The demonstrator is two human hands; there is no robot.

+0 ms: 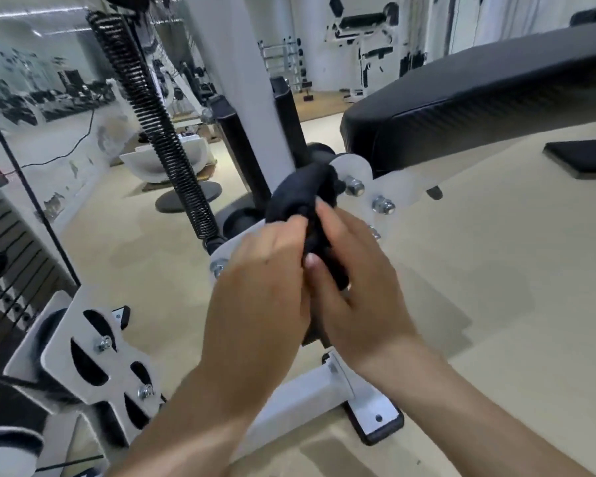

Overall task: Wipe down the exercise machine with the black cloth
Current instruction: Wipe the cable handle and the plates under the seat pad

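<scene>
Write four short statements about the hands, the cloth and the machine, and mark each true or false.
1. Both the left hand and the right hand hold the black cloth. True.
2. The cloth lies on the black seat pad. False: it is bunched at the white bracket below the pad.
3. A black coil spring stands left of the hands. True.
4. The bracket has no nuts. False: shiny nuts show on it.
</scene>
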